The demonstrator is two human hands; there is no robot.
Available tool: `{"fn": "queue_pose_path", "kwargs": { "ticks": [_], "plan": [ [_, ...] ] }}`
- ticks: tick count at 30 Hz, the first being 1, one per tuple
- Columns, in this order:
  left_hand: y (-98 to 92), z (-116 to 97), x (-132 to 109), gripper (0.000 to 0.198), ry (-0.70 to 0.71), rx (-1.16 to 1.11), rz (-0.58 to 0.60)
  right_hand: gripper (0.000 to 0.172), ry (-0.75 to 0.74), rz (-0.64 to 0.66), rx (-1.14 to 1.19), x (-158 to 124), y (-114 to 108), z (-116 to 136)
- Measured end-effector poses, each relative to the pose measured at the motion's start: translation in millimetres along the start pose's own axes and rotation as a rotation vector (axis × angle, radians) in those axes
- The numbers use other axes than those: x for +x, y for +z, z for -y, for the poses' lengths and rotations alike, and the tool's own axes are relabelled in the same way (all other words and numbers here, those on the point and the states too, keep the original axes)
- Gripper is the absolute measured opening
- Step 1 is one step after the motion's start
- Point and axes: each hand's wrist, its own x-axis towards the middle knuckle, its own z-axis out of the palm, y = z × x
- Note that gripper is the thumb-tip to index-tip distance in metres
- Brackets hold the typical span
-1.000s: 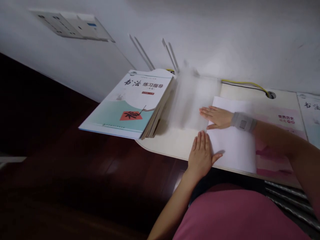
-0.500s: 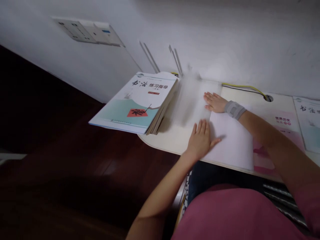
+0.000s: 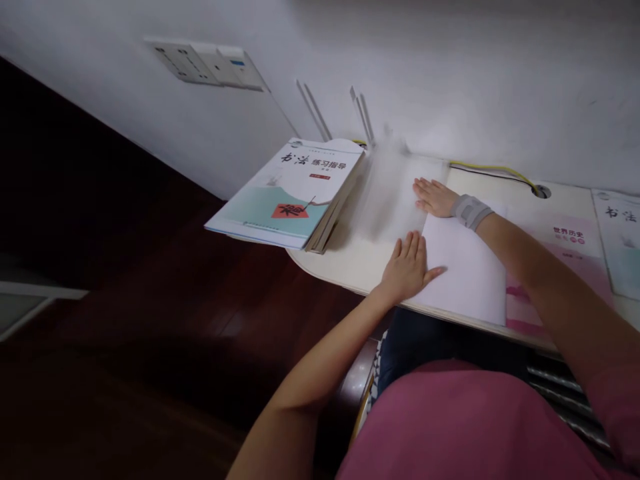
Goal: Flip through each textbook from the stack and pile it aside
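My left hand (image 3: 407, 268) lies flat across the left edge of a white sheet (image 3: 465, 273), fingers stretched upward and thumb out to the right. Higher up, my right hand (image 3: 436, 197) is also flat, its fingers pointing left past the sheet's upper left corner. Neither hand grips anything. The sheet's right side borders a pink-covered book (image 3: 567, 257). Left of my hands there is a blurred, greyish see-through patch (image 3: 383, 193); what it is I cannot make out. A grey band (image 3: 471, 211) wraps my right wrist.
A stack of books (image 3: 285, 193) sits at the table's left end, overhanging its edge. Another book (image 3: 620, 240) lies at the far right. Yellow and black cables (image 3: 500, 168) run along the wall to a round hole (image 3: 541, 192). Wall sockets (image 3: 207, 65) are at upper left.
The camera view has shifted a little, so the book stack and sockets appear farther right. Both hands stay flat in nearly the same places on the sheet.
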Motion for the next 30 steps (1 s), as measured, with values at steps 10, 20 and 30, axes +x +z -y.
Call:
{"fn": "queue_pose_path", "kwargs": {
  "ticks": [10,20,30],
  "plan": [
    [6.4,-26,-93,0.079,-0.1,0.067,-0.093,0.054,-0.143,-0.132,-0.179,-17,-26,29],
    [16.3,-29,-106,0.049,-0.135,-0.025,-0.311,0.022,-0.586,0.126,-0.234,-57,-53,136],
    [1.7,-12,-81,0.051,-0.345,-0.989,-0.757,0.017,-0.469,0.058,-0.255,-78,-98,138]
  ]
}}
